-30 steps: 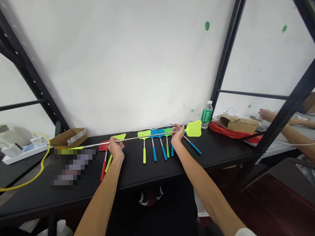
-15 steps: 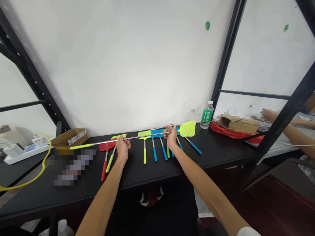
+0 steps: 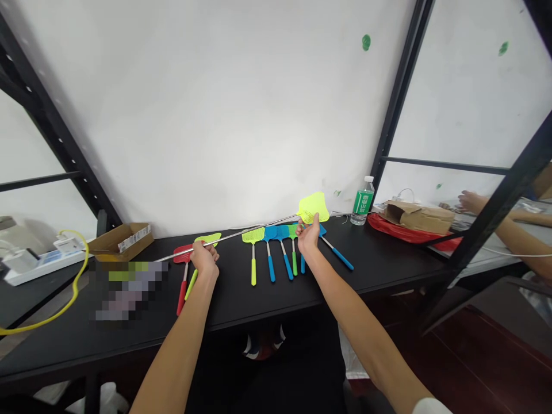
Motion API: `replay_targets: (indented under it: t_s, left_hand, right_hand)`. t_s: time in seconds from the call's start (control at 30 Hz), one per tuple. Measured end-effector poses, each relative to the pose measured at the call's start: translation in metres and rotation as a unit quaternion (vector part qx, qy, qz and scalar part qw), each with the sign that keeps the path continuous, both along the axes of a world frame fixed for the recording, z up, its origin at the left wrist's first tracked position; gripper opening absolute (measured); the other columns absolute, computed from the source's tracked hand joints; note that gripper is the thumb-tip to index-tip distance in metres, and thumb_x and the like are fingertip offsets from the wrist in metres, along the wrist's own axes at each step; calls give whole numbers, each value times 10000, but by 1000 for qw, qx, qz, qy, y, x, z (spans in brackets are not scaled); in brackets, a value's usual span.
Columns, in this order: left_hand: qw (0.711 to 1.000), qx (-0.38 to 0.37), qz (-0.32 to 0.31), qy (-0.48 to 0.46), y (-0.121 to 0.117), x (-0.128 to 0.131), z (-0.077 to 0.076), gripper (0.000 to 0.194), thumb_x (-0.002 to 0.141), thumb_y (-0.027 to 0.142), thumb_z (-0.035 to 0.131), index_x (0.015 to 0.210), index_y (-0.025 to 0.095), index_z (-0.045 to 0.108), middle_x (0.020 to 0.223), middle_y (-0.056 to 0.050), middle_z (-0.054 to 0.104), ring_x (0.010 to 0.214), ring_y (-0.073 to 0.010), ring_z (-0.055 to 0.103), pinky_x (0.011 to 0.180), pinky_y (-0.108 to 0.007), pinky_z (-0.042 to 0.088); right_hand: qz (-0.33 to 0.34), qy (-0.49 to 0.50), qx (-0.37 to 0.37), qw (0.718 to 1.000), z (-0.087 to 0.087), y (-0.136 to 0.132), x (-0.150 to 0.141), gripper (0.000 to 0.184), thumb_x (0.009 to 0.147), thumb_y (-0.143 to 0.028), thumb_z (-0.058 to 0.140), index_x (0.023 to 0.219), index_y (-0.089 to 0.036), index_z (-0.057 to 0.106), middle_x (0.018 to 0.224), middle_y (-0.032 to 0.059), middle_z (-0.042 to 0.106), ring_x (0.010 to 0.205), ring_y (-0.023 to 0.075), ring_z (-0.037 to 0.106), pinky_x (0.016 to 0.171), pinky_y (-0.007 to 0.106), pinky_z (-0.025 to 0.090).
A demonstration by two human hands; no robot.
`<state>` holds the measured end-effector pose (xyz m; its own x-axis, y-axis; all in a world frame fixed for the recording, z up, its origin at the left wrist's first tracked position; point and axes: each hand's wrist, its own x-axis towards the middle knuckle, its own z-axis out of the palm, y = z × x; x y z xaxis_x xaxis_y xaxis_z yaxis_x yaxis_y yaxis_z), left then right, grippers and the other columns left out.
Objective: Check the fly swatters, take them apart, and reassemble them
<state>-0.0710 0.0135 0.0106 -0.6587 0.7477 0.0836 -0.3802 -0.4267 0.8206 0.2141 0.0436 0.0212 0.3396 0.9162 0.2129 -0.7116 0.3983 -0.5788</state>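
Observation:
A yellow-green fly swatter (image 3: 313,207) with its metal rod drawn out long is held slanting above the table, paddle raised at the right. My left hand (image 3: 204,257) is closed round the rod. My right hand (image 3: 308,237) is at the paddle's lower edge, thumb over its face and fingers curled, partly hidden. The grip end runs into a pixelated patch. Under my left hand lie a red fly swatter (image 3: 181,287) and another yellow-green one (image 3: 209,237). In a row between my hands are a yellow-green swatter (image 3: 253,259), blue swatters (image 3: 271,261) and a green one (image 3: 294,253).
A water bottle (image 3: 363,201) stands at the back right, beside a brown cardboard box (image 3: 418,217) on red plastic (image 3: 388,229). An open carton (image 3: 103,244), a power strip (image 3: 47,263) and a yellow cable (image 3: 77,282) are at left. Another person's arm (image 3: 513,224) shows at far right.
The swatter has tilted: its paddle rose and shifted left, while its grip end dropped into the pixelated patch. My right hand moved from the rod to the paddle's edge; my left shifted slightly left.

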Motion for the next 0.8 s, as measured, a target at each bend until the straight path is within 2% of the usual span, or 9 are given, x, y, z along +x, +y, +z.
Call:
replay_targets:
  t_s: [0.07, 0.27, 0.53, 0.8]
  left_hand:
    - [1000, 5, -10, 10, 1, 2, 0, 240, 719, 316, 482, 602, 248, 284, 430, 103, 226, 336, -68, 190, 340, -219, 161]
    - [997, 15, -38, 61, 2, 6, -1, 329, 776, 373, 468, 580, 250, 234, 425, 96, 210, 338, -65, 187, 340, -213, 174]
    - [987, 57, -97, 112, -7, 18, 5, 428, 874, 452, 436, 563, 247, 225, 426, 88, 206, 340, -71, 184, 346, -224, 188]
    - [971, 69, -189, 133, -11, 25, 6, 471, 930, 516, 388, 576, 238, 250, 458, 84, 205, 357, -77, 200, 375, -229, 227]
  right_hand:
    - [-29, -11, -11, 999, -1, 1, 0, 556, 809, -776, 508, 829, -221, 540, 628, -10, 554, 429, 90, 405, 404, 258, 312]
    - [-123, -134, -47, 982, -9, 3, -12, 571, 852, -738, 480, 641, -208, 506, 523, 5, 525, 407, 88, 348, 391, 264, 272]
    - [-119, -202, -44, 971, -24, 11, -19, 599, 881, -705, 460, 560, -203, 528, 446, -9, 465, 394, 96, 355, 403, 262, 270]
    - [-89, -232, -28, 968, -20, 1, -27, 598, 908, -645, 466, 517, -198, 534, 444, 2, 464, 403, 99, 351, 416, 267, 254]
